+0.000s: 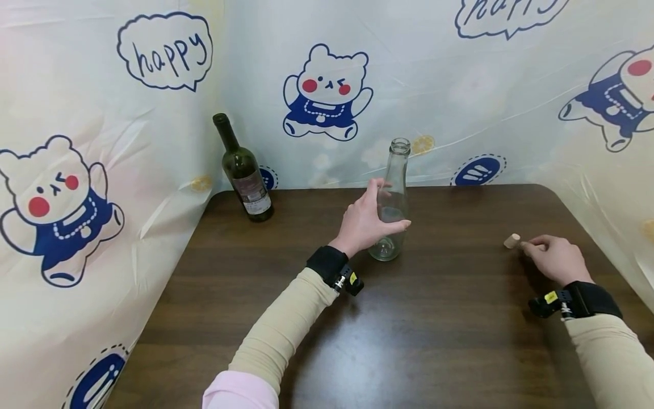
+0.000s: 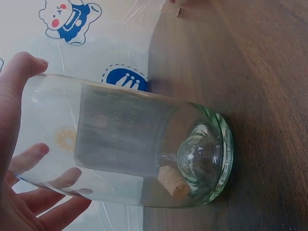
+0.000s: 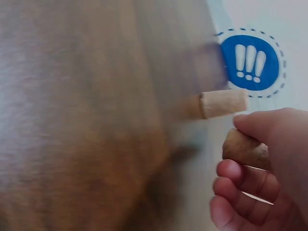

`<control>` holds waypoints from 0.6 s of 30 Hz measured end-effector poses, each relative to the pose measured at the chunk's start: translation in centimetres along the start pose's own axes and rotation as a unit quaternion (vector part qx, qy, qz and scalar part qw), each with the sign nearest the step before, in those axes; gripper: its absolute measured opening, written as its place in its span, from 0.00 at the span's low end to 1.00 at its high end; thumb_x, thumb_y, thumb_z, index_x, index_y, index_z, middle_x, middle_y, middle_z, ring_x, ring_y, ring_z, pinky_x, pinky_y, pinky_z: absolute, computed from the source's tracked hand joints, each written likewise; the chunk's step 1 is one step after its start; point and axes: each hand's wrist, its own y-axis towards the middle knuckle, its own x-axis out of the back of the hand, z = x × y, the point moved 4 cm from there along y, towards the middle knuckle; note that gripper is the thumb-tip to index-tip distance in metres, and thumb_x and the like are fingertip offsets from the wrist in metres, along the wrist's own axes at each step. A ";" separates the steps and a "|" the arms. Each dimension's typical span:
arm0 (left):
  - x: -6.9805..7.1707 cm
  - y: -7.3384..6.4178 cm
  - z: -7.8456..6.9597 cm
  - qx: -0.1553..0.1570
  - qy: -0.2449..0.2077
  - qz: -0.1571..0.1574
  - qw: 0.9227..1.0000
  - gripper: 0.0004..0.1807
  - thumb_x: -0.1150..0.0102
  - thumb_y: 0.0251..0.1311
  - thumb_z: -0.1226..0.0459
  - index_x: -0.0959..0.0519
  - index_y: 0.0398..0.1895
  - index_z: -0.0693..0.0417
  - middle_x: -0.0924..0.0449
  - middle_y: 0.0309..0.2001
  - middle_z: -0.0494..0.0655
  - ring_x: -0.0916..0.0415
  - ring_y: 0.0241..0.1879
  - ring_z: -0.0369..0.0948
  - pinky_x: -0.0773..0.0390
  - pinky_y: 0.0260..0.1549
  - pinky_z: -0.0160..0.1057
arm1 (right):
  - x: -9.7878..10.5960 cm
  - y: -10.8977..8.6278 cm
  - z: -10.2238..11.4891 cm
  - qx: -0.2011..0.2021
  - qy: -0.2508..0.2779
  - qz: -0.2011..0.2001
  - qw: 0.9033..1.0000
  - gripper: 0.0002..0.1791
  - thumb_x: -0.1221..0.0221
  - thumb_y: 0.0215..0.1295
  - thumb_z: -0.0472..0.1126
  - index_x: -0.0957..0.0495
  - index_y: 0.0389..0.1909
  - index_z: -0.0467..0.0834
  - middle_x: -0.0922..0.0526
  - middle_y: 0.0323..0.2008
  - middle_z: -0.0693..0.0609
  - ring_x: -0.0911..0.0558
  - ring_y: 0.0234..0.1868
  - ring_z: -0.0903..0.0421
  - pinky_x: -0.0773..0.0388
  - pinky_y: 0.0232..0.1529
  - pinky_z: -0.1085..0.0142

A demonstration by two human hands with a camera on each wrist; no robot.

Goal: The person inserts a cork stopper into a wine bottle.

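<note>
My left hand (image 1: 364,220) grips a clear glass bottle (image 1: 395,182) that stands on the table, its thumb on the near side and fingers round the far side. Through the glass in the left wrist view, a cork (image 2: 173,183) shows beside the domed base, apparently inside the bottle. A greyish rectangular patch covers part of the bottle's side. At the right, my right hand (image 1: 557,258) pinches a cork (image 3: 245,148) between thumb and fingers; the head view hides it. Just left of the fingertips, another cork (image 1: 512,241) stands on the tabletop.
A dark green wine bottle (image 1: 245,176) with a label stands at the table's back left corner. Behind the brown table (image 1: 434,341) hangs a pale sheet (image 1: 255,74) printed with bears, which also runs along both sides.
</note>
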 end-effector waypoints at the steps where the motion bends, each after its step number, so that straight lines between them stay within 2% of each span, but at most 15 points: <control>1: 0.0 0.0 0.0 0.000 0.001 0.000 1.000 0.47 0.29 0.50 0.39 0.40 0.69 0.43 0.19 0.61 0.43 0.18 0.49 0.40 0.17 0.41 0.44 | 0.3 0.0 0.1 -0.004 0.003 -0.006 1.000 0.34 0.49 0.76 0.55 0.22 0.51 0.22 0.18 0.44 0.22 0.22 0.44 0.27 0.26 0.39 0.39; 3: 0.0 0.1 0.0 0.000 0.003 0.000 1.000 0.48 0.29 0.50 0.39 0.40 0.69 0.43 0.18 0.61 0.42 0.18 0.49 0.40 0.17 0.40 0.44 | 1.1 0.1 0.5 -0.008 0.007 -0.019 1.000 0.36 0.52 0.77 0.56 0.22 0.52 0.21 0.18 0.46 0.21 0.22 0.44 0.26 0.26 0.38 0.38; 5: 0.0 0.1 0.0 -0.001 0.003 -0.001 1.000 0.48 0.29 0.49 0.38 0.40 0.69 0.43 0.18 0.61 0.42 0.18 0.50 0.40 0.18 0.41 0.44 | 1.7 0.4 1.0 -0.004 0.007 -0.033 0.999 0.37 0.53 0.77 0.57 0.22 0.52 0.21 0.17 0.43 0.22 0.22 0.42 0.28 0.26 0.36 0.43; 9: 0.0 0.1 0.1 -0.004 0.001 -0.001 1.000 0.48 0.29 0.49 0.39 0.40 0.69 0.44 0.18 0.61 0.43 0.18 0.51 0.40 0.17 0.41 0.44 | 3.2 1.3 2.9 0.026 0.010 -0.056 0.998 0.36 0.52 0.77 0.57 0.20 0.50 0.23 0.15 0.35 0.27 0.21 0.32 0.37 0.30 0.30 0.53; 14: -0.1 0.0 0.1 -0.005 0.003 0.001 1.000 0.48 0.29 0.50 0.39 0.41 0.70 0.43 0.18 0.62 0.43 0.18 0.52 0.40 0.18 0.42 0.45 | 5.1 2.5 6.2 0.053 0.033 -0.064 0.996 0.34 0.45 0.73 0.59 0.19 0.49 0.27 0.15 0.40 0.26 0.19 0.31 0.43 0.28 0.27 0.58; 18: 0.0 0.0 0.1 -0.005 0.003 -0.002 1.000 0.48 0.29 0.50 0.39 0.41 0.69 0.43 0.18 0.61 0.43 0.18 0.51 0.40 0.17 0.41 0.45 | 6.3 3.2 9.4 0.072 0.051 -0.065 0.994 0.34 0.42 0.70 0.59 0.21 0.54 0.30 0.16 0.47 0.24 0.16 0.37 0.36 0.25 0.31 0.55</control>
